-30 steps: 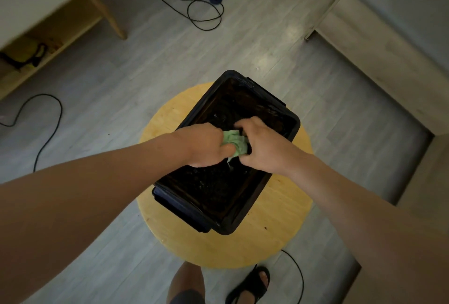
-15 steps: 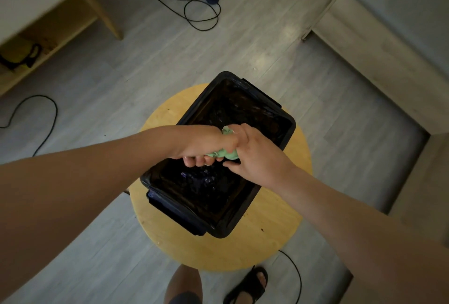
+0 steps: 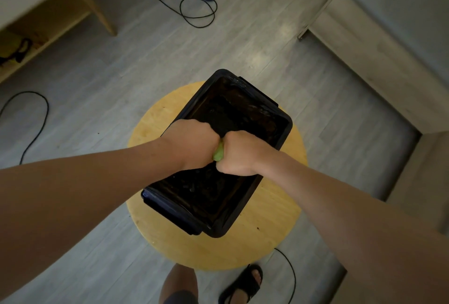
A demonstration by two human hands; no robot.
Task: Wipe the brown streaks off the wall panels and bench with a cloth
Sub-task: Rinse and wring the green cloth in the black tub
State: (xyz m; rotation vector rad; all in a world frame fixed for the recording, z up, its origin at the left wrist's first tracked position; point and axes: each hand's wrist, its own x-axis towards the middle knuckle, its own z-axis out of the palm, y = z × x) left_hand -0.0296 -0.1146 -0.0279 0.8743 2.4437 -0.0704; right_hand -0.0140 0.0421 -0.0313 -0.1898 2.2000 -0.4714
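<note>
left hand (image 3: pixel 194 144), right hand (image 3: pixel 239 153): both fisted tight round green cloth (image 3: pixel 218 153), above black tub (image 3: pixel 218 155) on round stool (image 3: pixel 274 226). risk: hard wringing tips tub, spills water.

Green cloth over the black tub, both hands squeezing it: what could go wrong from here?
1. The left hand and right hand clench the green cloth above the black tub; drips could miss its rim and wet the round stool or the floor.
2. The tub covers much of the stool; a hard downward push might tip it.
3. A black cable lies beside the sandalled foot, a likely trip hazard when stepping away.
</note>
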